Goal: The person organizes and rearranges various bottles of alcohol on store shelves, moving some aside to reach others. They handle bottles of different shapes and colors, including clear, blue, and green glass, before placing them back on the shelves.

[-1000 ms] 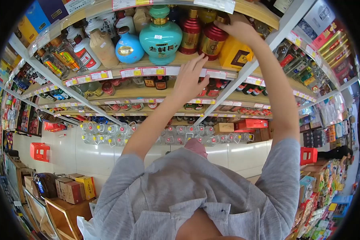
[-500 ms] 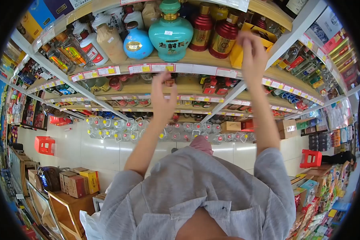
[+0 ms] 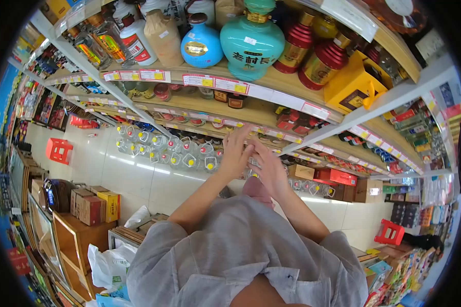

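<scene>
Head cam: upper shelf has the teal jar approx. mid, then the yellow box, top open, at the R end, just beside the front red bottle. 1 sec ago right hand was up at that bottle & box, left hand by the shelf edge; now both are down close together, poss. touching, can't tell. Left's part open, right's half curled, no item visible in either. So handling looks paused, box & bottle free of both hands.

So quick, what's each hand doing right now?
Left hand: open, nothing seen in it.
Right hand: open, loosely curled, nothing seen in it.
</scene>
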Demonstrator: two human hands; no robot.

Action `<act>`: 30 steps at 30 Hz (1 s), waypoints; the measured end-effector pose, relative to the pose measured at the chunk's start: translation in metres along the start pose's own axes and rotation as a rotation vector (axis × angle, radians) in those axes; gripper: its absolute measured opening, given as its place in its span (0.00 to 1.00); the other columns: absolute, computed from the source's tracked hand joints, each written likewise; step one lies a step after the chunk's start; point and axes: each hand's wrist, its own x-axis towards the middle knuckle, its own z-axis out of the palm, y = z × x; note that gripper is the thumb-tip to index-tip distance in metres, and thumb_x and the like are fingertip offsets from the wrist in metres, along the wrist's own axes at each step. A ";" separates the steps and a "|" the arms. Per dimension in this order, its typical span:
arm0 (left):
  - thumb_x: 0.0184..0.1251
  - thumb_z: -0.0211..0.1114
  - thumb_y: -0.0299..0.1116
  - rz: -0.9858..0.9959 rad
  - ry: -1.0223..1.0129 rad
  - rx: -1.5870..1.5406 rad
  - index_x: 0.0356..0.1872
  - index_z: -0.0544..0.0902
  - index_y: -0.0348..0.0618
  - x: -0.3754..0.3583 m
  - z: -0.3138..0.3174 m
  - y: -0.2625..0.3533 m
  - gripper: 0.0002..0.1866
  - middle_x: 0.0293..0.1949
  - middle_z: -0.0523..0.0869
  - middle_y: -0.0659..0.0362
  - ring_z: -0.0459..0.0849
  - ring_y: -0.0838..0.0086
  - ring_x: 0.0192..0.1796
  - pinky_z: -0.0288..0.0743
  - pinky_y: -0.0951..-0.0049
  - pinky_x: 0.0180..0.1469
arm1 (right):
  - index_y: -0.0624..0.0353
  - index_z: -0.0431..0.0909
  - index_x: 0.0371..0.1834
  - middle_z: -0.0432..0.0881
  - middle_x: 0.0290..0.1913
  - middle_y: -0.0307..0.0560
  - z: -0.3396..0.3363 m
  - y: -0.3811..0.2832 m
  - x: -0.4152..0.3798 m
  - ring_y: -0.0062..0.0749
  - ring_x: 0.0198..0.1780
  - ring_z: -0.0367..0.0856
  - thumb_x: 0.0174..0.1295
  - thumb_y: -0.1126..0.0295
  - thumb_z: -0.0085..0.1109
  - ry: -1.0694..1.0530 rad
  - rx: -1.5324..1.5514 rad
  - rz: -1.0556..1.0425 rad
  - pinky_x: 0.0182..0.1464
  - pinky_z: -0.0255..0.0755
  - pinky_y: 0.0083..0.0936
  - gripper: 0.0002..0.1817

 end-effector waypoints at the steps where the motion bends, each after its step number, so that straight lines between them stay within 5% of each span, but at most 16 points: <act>1: 0.79 0.61 0.37 -0.099 0.079 -0.108 0.79 0.70 0.43 0.001 -0.001 -0.005 0.30 0.77 0.72 0.46 0.71 0.48 0.78 0.60 0.48 0.81 | 0.59 0.64 0.83 0.68 0.81 0.51 0.004 -0.008 -0.005 0.40 0.77 0.72 0.85 0.51 0.44 -0.028 -0.130 -0.038 0.72 0.73 0.40 0.32; 5: 0.79 0.64 0.31 -0.156 0.268 -0.322 0.81 0.65 0.37 0.049 -0.050 0.042 0.34 0.76 0.71 0.44 0.69 0.53 0.79 0.71 0.56 0.76 | 0.56 0.75 0.76 0.84 0.66 0.45 0.010 -0.007 -0.008 0.26 0.59 0.84 0.83 0.53 0.53 0.094 -0.438 -0.191 0.59 0.73 0.30 0.26; 10: 0.78 0.67 0.30 -0.133 0.441 -0.187 0.86 0.56 0.39 0.130 -0.076 0.066 0.41 0.79 0.65 0.46 0.68 0.57 0.81 0.72 0.55 0.76 | 0.60 0.81 0.65 0.88 0.55 0.41 -0.005 -0.012 -0.003 0.23 0.52 0.83 0.84 0.64 0.53 0.010 -0.419 -0.099 0.55 0.74 0.23 0.16; 17: 0.76 0.70 0.29 -0.138 0.360 -0.155 0.85 0.57 0.35 0.147 -0.081 0.076 0.43 0.79 0.64 0.43 0.70 0.54 0.78 0.73 0.56 0.75 | 0.63 0.83 0.56 0.88 0.43 0.44 -0.041 -0.018 0.020 0.24 0.40 0.83 0.84 0.67 0.52 0.008 -0.460 -0.110 0.48 0.78 0.24 0.13; 20: 0.75 0.70 0.29 -0.124 0.526 0.130 0.84 0.60 0.36 0.131 -0.104 0.058 0.41 0.77 0.68 0.44 0.72 0.55 0.77 0.74 0.56 0.74 | 0.64 0.84 0.55 0.87 0.42 0.44 -0.059 -0.012 0.035 0.23 0.40 0.83 0.84 0.66 0.52 -0.023 -0.455 -0.114 0.45 0.78 0.24 0.14; 23: 0.75 0.70 0.29 -0.211 0.694 0.077 0.83 0.62 0.38 0.131 -0.138 0.041 0.39 0.75 0.71 0.45 0.73 0.55 0.77 0.75 0.56 0.72 | 0.63 0.85 0.54 0.87 0.40 0.40 -0.061 -0.015 0.046 0.21 0.40 0.82 0.85 0.66 0.51 -0.045 -0.439 -0.162 0.44 0.76 0.22 0.14; 30: 0.75 0.69 0.28 -0.148 0.552 0.124 0.79 0.68 0.40 0.132 -0.170 0.009 0.34 0.69 0.76 0.46 0.77 0.57 0.72 0.77 0.57 0.67 | 0.62 0.85 0.54 0.87 0.40 0.40 -0.022 -0.024 0.057 0.22 0.40 0.83 0.84 0.64 0.52 0.052 -0.495 -0.210 0.45 0.76 0.24 0.14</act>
